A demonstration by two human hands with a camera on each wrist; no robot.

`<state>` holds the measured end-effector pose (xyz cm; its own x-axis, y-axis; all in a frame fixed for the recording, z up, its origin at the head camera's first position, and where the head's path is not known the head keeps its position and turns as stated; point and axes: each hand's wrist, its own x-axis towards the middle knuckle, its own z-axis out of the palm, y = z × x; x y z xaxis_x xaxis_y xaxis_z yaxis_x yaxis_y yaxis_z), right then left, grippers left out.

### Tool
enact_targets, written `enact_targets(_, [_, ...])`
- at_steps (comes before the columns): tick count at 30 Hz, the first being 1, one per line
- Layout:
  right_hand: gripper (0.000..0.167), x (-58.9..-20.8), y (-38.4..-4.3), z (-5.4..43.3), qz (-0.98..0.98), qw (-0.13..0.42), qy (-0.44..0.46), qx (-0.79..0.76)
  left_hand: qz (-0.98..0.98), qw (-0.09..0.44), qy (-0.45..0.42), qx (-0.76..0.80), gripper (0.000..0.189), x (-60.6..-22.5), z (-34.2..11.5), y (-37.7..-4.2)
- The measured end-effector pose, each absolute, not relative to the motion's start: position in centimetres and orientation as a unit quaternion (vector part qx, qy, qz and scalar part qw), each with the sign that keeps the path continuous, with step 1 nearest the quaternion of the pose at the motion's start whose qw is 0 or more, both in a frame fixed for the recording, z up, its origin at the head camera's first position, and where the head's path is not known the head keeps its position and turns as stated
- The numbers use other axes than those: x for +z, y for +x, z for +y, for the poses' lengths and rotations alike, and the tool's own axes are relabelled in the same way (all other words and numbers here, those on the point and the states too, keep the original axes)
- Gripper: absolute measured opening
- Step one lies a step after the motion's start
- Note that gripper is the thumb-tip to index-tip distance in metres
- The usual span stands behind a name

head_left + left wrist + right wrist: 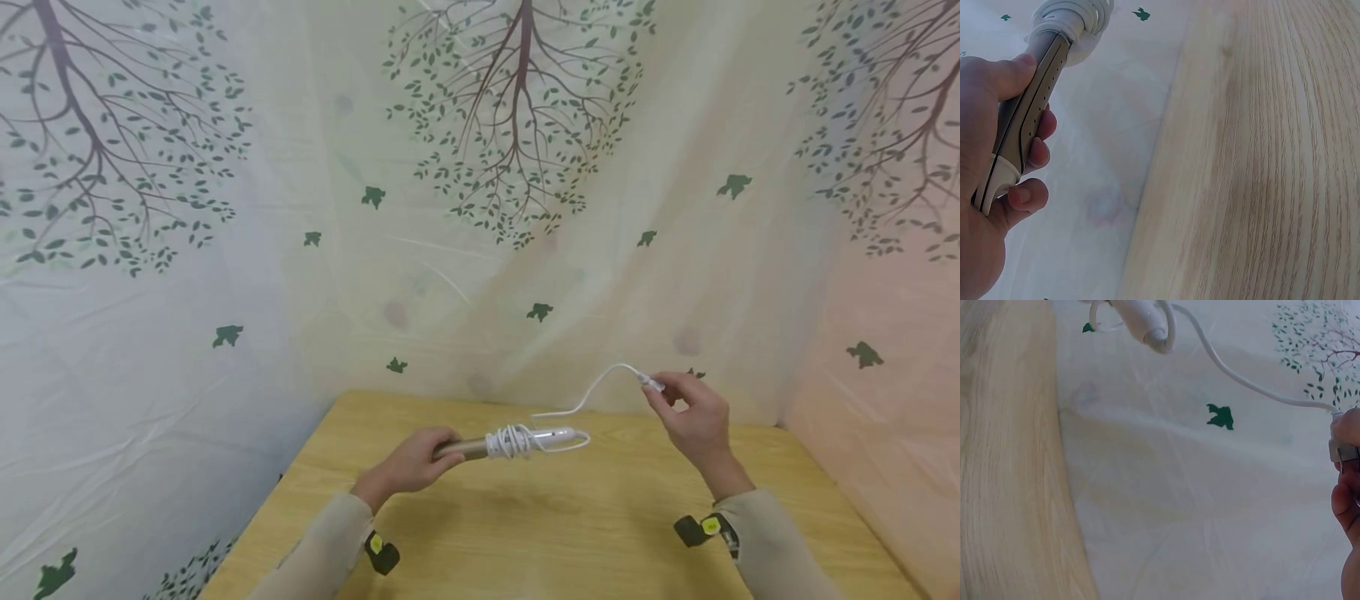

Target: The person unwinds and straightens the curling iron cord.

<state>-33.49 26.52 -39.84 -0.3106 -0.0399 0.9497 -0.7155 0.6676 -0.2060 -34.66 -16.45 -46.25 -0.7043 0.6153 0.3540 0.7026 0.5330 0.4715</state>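
Cord is wrapping the hair straightener your left hand is gripping; your right hand is pinching its plug before tree-printed sheeting.

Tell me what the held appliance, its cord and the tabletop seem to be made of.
Appliance: probably hard plastic, bronze and white, satin finish; moulded seams show.
Cord: likely flexible plastic or rubber, smooth white, bending in loose curves.
Tabletop: wood or wood-look laminate, low sheen; grain shows either way.

Tree-printed sheeting walling a wood-grain table suggests a makeshift booth.
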Motion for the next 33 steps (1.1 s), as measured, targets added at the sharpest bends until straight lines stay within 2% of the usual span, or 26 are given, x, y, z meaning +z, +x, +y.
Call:
enact_targets(14, [0.017, -43.0, -34.8, 28.8, -0.793, 0.500, 0.159, 0.310, -0.870, 0.070, -0.386, -0.298, 0.022, -46.2, -16.0, -34.1])
enact_targets(23, [0.011, -45.5, -35.1, 30.3, -0.855, 0.406, 0.078, 0.313, -0.865, 0.068, -0.393, -0.303, 0.024, -46.6, -15.9, -34.3])
enact_targets(29, [0.010, -46.9, -35.2, 31.0, -0.891, 0.349, 0.071, 0.283, -0.863, 0.063, -0.388, -0.317, 0.023, -46.0, -15.8, -34.0])
enact_targets(33, [0.009, -47.6, -35.0, 31.2, -0.911, 0.290, 0.076, 0.283, -0.863, 0.063, -0.390, -0.316, 0.023, -45.4, -15.7, -33.9])
